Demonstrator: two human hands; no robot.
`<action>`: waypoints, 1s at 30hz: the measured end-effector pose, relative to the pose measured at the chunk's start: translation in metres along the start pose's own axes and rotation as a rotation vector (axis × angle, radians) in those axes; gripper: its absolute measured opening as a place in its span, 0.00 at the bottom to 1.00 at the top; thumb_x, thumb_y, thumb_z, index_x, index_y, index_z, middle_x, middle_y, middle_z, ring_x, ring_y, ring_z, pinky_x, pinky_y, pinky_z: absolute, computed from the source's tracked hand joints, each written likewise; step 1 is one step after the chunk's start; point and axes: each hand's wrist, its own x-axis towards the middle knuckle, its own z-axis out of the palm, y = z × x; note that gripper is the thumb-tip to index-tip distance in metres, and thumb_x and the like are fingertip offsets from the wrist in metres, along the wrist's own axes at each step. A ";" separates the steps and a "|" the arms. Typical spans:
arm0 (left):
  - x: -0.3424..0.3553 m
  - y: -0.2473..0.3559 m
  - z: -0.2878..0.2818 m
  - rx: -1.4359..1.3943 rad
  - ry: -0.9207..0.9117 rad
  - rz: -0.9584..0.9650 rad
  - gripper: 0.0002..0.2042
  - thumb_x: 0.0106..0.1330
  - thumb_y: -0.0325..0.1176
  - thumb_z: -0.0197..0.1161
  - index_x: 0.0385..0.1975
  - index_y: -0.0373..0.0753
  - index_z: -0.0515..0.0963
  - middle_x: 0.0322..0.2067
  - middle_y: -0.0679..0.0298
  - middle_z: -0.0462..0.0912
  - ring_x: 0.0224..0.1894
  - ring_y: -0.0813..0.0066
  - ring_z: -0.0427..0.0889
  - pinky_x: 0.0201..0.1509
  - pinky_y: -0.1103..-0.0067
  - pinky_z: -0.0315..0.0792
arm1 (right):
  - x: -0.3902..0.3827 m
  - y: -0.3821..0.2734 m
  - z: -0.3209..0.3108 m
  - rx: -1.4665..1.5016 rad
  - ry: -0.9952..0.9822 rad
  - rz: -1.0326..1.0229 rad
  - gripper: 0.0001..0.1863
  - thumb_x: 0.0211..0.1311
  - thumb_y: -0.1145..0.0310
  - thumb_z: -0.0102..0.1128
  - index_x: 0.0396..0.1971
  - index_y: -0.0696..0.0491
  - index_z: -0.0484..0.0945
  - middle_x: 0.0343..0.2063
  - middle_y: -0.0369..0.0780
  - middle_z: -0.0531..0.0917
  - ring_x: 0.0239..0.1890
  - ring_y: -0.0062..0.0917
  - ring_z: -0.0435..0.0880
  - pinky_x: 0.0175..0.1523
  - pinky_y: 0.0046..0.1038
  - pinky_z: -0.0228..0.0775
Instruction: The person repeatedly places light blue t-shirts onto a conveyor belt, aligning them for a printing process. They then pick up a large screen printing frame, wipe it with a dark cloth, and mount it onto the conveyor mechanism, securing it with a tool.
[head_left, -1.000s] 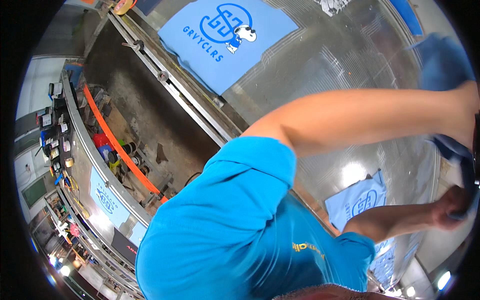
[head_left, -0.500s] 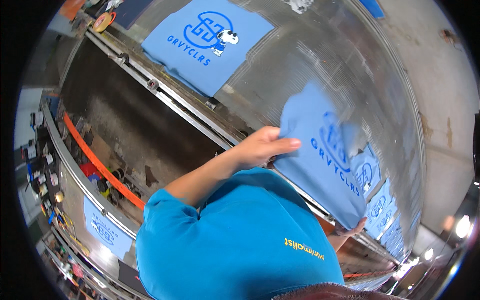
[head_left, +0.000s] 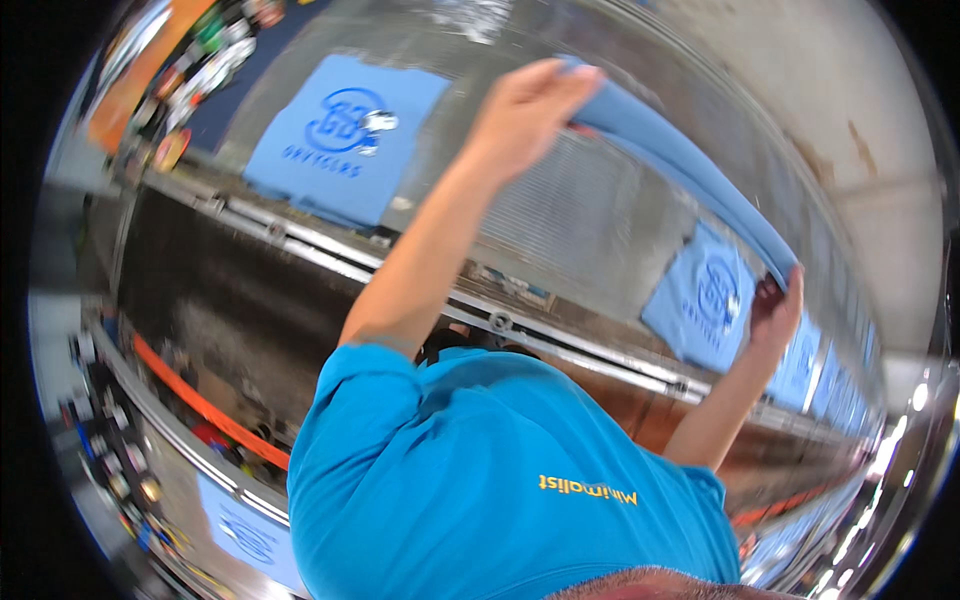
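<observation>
A light blue fabric piece is stretched between my raised hands over the grey metal table, seen nearly edge-on with its print out of sight. My left hand grips its upper left end, fingers closed. My right hand grips the lower right end. Behind the right hand lies a light blue piece with a blue logo. To the left of my left hand, another lies flat, printed with a blue logo and a small white cartoon figure.
A metal rail runs along the table's near edge. Mixed items crowd a dark area at the top left. More printed pieces line the table rightward. Behind me are an orange bar and another bench with a printed piece.
Since half a second ago, both hands have lifted the fabric up and away from my body over the table, and its printed face has turned out of view. The camera's view has shifted too.
</observation>
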 end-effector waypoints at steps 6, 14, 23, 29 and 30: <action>-0.083 -0.095 -0.061 0.209 0.301 -0.448 0.16 0.70 0.42 0.61 0.43 0.32 0.78 0.36 0.62 0.82 0.33 0.79 0.80 0.34 0.81 0.76 | -0.030 0.118 -0.052 -0.086 0.038 0.258 0.15 0.62 0.76 0.63 0.48 0.56 0.74 0.35 0.35 0.81 0.30 0.20 0.77 0.32 0.22 0.68; -0.176 -0.180 -0.110 0.478 0.378 -0.773 0.15 0.70 0.41 0.61 0.44 0.34 0.77 0.33 0.65 0.81 0.32 0.80 0.79 0.34 0.83 0.75 | -0.080 0.255 -0.120 -1.006 0.152 0.232 0.20 0.58 0.71 0.67 0.50 0.60 0.75 0.38 0.40 0.81 0.34 0.26 0.80 0.43 0.28 0.74; -0.288 -0.093 -0.144 0.194 0.583 -0.615 0.12 0.72 0.38 0.59 0.41 0.34 0.79 0.31 0.65 0.82 0.32 0.81 0.79 0.34 0.83 0.76 | -0.101 0.278 0.026 -1.315 -0.657 -0.472 0.16 0.50 0.72 0.66 0.41 0.55 0.78 0.38 0.47 0.79 0.45 0.45 0.76 0.51 0.40 0.69; -0.384 -0.024 -0.229 0.102 0.743 -0.476 0.10 0.72 0.37 0.58 0.41 0.36 0.79 0.31 0.65 0.82 0.31 0.81 0.79 0.35 0.83 0.75 | -0.071 0.325 -0.031 -1.715 -0.951 -0.208 0.12 0.57 0.63 0.57 0.28 0.58 0.78 0.28 0.55 0.80 0.34 0.52 0.78 0.38 0.47 0.69; -0.401 -0.023 -0.249 0.077 0.777 -0.499 0.11 0.72 0.37 0.57 0.41 0.36 0.78 0.31 0.65 0.81 0.32 0.81 0.79 0.35 0.83 0.75 | -0.052 0.317 -0.050 -1.967 -0.935 -0.067 0.14 0.56 0.61 0.58 0.26 0.58 0.78 0.27 0.55 0.80 0.33 0.54 0.78 0.38 0.47 0.70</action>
